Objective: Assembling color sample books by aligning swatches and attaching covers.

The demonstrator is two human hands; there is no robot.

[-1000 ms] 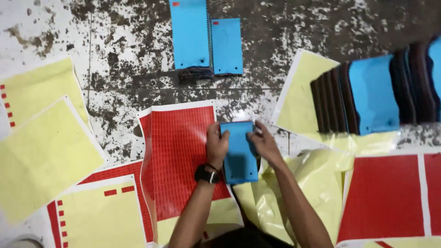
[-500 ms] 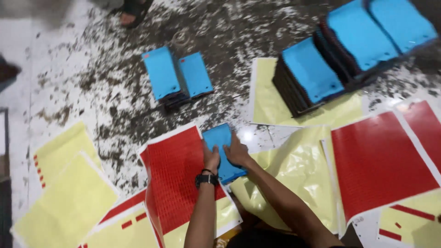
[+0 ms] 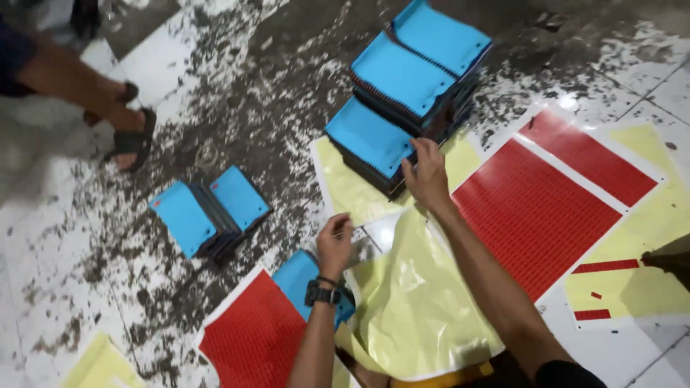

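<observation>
The stack of blue notebooks (image 3: 402, 93) sits far right of centre; I judge each light, stiff-covered, best taken by an edge. My right hand (image 3: 428, 176) rests loosely spread fingers on it; my left hand (image 3: 335, 243) pinches something I cannot make out beside a yellow sheet (image 3: 417, 302).

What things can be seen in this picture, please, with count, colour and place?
big stack of notebooks: many, blue covers, top centre
small stack of notebooks: two piles, blue, left centre
single notebook: one, blue, on the lower red sheet
red sticker sheets: two, red; right, and bottom left
yellow backing sheets: several, yellow, centre, right and bottom left
floor: white tiles, dark stains
another person's foot: one, in a sandal, top left
wristwatch: one, black, left wrist
left hand: pinches a sheet edge
right hand: touches the big stack
</observation>
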